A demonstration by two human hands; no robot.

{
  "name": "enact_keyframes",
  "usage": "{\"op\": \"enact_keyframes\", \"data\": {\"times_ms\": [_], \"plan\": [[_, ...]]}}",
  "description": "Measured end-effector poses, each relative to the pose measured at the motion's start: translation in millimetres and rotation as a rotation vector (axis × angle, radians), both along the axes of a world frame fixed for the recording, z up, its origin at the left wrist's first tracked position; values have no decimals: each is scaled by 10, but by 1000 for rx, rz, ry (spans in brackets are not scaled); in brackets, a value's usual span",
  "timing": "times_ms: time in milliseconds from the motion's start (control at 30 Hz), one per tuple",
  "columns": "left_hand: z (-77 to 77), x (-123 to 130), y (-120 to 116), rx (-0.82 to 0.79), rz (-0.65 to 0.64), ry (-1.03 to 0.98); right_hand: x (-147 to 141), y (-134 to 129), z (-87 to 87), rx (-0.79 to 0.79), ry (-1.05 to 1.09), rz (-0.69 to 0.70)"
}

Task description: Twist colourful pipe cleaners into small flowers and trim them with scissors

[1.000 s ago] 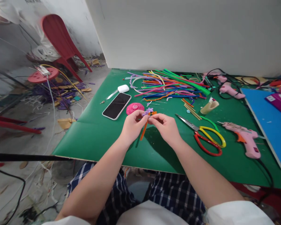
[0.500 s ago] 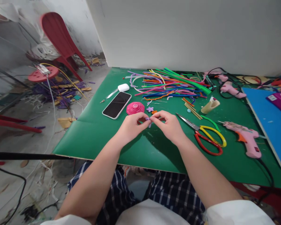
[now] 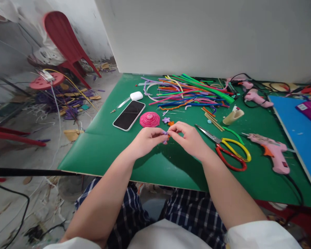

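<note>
My left hand and my right hand meet over the near middle of the table, fingertips pinched together. Between them is a small purple pipe cleaner piece, partly covered by my fingers, so its exact shape is hard to make out. Just beyond my fingertips lie a purple pipe cleaner flower and an orange flower, both small. A pink ridged, coiled disc rests beyond my left hand. Scissors with red and yellow handles lie to the right of my right hand.
Pipe cleaners in many colours are heaped at the back. A phone and a white case lie left. To the right are thin sticks, a bamboo-like cup, a pink glue gun and a blue board.
My fingers have shifted slightly on the purple piece, my right hand a little to the right. More of the piece shows below the fingertips. Objects on the table stay put.
</note>
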State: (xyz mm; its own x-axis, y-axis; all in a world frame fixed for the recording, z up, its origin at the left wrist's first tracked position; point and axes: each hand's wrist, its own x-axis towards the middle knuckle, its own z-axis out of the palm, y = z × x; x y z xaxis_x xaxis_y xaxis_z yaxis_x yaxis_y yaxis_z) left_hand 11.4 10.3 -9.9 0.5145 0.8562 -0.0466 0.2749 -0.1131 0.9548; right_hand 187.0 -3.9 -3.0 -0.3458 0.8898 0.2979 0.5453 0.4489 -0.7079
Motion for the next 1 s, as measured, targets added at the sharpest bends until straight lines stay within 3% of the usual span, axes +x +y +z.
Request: {"op": "enact_keyframes", "data": {"times_ms": [233,467,733,1000], "plan": [[-23,-10,13,-172,2,-70,22,-20,20,183,-231,80],[37,-72,10,-449,-170,-296,103,-45,88,274,-83,272],[127,-64,-38,-478,-153,-304,115,-54,163,355,-139,292],[91,-74,-35,-439,-150,-302,101,-38,161,432,-154,293]]}}
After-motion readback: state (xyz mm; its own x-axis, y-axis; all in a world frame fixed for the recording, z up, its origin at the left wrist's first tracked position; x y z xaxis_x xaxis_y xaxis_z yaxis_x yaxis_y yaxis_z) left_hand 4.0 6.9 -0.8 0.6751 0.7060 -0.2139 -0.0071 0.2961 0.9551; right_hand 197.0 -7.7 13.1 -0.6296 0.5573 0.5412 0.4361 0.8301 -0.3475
